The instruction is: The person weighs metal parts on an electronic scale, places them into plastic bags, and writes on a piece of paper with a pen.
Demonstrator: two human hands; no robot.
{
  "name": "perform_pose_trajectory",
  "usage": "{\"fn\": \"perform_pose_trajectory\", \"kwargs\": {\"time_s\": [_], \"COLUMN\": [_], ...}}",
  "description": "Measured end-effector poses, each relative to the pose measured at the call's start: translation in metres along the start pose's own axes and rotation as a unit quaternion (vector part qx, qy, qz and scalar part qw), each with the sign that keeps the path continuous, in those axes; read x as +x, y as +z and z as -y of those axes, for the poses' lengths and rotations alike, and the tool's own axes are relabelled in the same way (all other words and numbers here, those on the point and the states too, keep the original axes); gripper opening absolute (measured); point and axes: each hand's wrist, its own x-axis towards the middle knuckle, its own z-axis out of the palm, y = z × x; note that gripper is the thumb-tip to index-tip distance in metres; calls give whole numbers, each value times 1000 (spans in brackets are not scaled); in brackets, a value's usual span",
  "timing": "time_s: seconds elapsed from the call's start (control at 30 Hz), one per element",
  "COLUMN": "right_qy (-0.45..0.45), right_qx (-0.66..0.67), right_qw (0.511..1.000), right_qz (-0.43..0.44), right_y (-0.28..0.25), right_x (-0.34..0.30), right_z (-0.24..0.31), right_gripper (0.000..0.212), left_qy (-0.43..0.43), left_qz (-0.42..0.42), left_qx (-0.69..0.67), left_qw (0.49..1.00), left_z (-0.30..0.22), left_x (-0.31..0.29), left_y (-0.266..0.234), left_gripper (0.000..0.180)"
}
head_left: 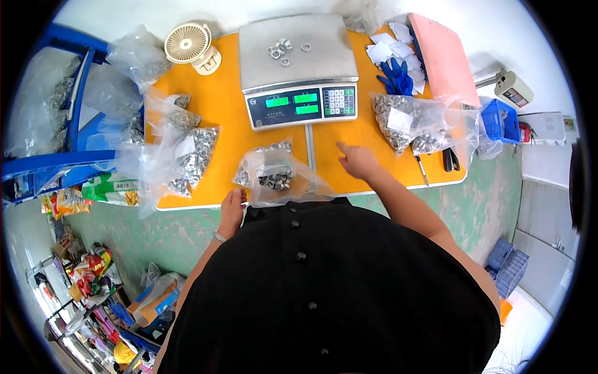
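A clear plastic bag of metal rings (274,177) lies at the table's front edge before me. My left hand (232,210) is beside its left end, fingers curled; whether they grip the plastic is hidden. To the bag's right, my right hand (359,162) is over the table with the index finger stretched out and nothing visible in it. Beyond both hands stands a digital counting scale (302,106) with lit green displays and a keypad. Several loose metal rings (279,50) lie on its steel pan (324,65).
Bags of rings (198,156) lie at left by a blue rack (78,118); another ring bag (392,124) lies right. Around the table are a small fan (188,45), blue glove (396,77), paper slips (389,47), pink board (445,59), pen (422,170) and black stapler (451,160).
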Motion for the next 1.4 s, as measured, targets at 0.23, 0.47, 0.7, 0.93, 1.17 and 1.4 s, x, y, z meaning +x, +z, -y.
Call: {"fn": "perform_pose_trajectory", "kwargs": {"time_s": [0.23,0.47,0.7,0.93,1.17,1.4], "right_qy": [-38,-29,-201,-244,-219,-183], "right_qx": [23,124,399,-86,13,-9], "right_qw": [997,992,894,928,966,949], "right_qz": [61,2,24,268,138,255], "right_y": [6,-19,-93,-9,29,31], "right_x": [-17,-25,-52,25,46,43], "right_z": [24,35,120,178,172,194], "right_gripper": [31,23,18,28,32,38], "left_qy": [96,323,258,308,299,321], "left_qz": [-14,-13,79,86,106,110], "left_qx": [48,132,307,330,337,304], "left_qw": [994,937,913,888,887,890], "left_z": [-29,-78,-119,-98,-99,-92], "left_x": [-4,-25,-55,-42,-53,-53], "left_y": [7,17,26,21,10,0], "left_gripper": [35,42,59,58,58,59]}}
